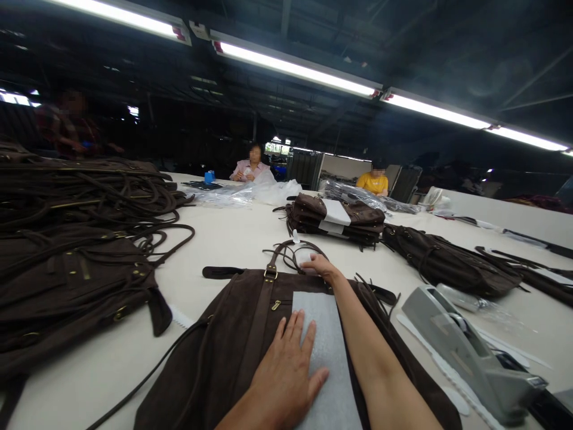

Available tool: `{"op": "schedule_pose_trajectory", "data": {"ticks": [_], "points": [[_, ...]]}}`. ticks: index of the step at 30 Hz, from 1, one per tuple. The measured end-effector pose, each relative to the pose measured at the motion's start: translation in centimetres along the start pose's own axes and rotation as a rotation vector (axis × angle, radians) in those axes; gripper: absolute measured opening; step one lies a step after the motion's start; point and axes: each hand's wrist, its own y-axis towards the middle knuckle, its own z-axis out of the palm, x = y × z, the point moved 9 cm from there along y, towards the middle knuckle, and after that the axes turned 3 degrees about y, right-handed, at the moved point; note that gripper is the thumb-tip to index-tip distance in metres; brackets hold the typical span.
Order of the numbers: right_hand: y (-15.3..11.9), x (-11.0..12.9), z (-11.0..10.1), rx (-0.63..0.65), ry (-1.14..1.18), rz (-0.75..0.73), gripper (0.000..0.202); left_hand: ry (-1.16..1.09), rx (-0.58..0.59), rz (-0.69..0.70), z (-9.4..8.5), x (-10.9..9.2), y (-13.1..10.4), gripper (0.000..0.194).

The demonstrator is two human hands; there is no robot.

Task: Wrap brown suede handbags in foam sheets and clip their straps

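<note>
A dark brown bag (233, 334) lies on the table in front of me, its looped handle at the far edge. A pale grey-white strip of sheet material (324, 352) runs lengthwise over it. My left hand (286, 358) rests flat on the bag and the strip, fingers stretched out. My right hand (321, 267) reaches over to the bag's far edge beside the handle (274, 257), its fingers bent together. What they grip there is hidden. A white item (304, 257) shows within the handle loop, close to those fingertips.
Brown bags are piled at the left (80, 203). A stack of folded bags with a white band (338, 212) sits beyond mine. On the right are a grey tape dispenser (470, 352) and another bag (447, 257). Clear plastic (255, 191) lies farther back, near seated people.
</note>
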Motion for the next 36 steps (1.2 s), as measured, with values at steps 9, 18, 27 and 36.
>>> {"op": "schedule_pose_trajectory", "data": {"ticks": [9,18,27,36], "points": [[0.1,3.2,0.6,0.005,0.083,-0.143,0.035,-0.010,-0.039,0.021,0.4,0.4,-0.1,0.073],[-1.8,4.0,-1.8,-0.304,-0.284,-0.135,0.087,0.026,0.003,0.007,0.1,0.1,0.0,0.071],[-3.8,5.5,0.0,0.165,-0.279,-0.250,0.018,0.116,-0.069,0.046,0.3,0.3,0.3,0.071],[-1.5,2.3,1.4,0.211,-0.275,-0.080,0.041,0.275,-0.177,0.194,3.0,1.7,2.3,0.072]]}}
